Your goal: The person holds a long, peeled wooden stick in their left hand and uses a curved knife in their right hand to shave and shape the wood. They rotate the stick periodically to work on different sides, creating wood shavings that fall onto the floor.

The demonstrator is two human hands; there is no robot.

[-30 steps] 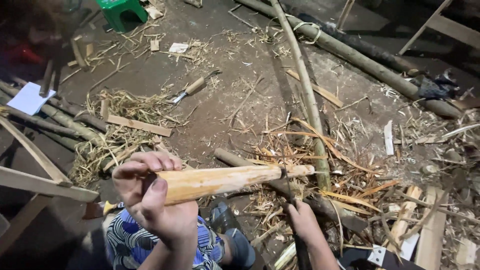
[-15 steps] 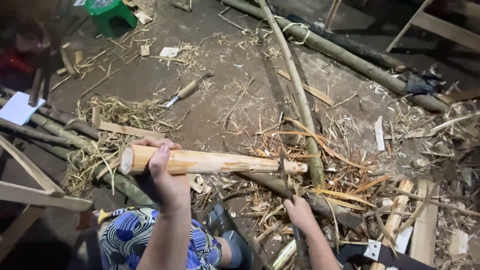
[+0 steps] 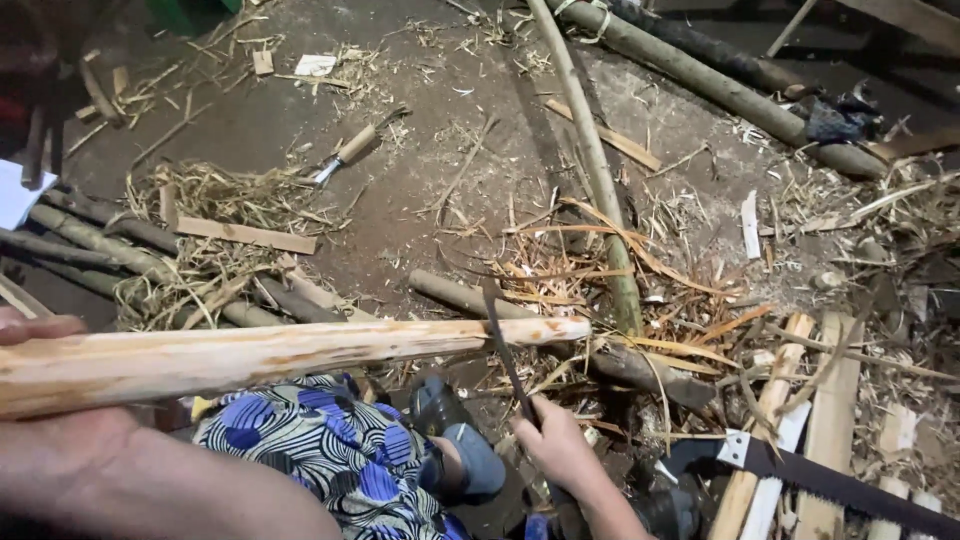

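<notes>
My left hand (image 3: pixel 45 440) grips the thick end of a peeled, pale wooden pole (image 3: pixel 290 355) at the lower left; the pole runs level to the right and its tip ends near the middle of the view. My right hand (image 3: pixel 562 450) holds the handle of a dark, thin blade (image 3: pixel 503 345) that stands upright against the pole close to its tip. Below the pole I see a blue patterned cloth (image 3: pixel 330 455) over my legs and a dark sandal (image 3: pixel 450 430).
Bark strips and shavings cover the dirt floor. Long unpeeled poles (image 3: pixel 720 85) lie at the top right, more sticks (image 3: pixel 90 240) at the left. A chisel-like tool (image 3: pixel 350 150) lies at upper left. A saw (image 3: pixel 820 480) and split boards (image 3: pixel 835 420) lie at lower right.
The pole has come nearer and lower in view, its thick end now at the left edge. The blade in my right hand has risen against the pole near its tip.
</notes>
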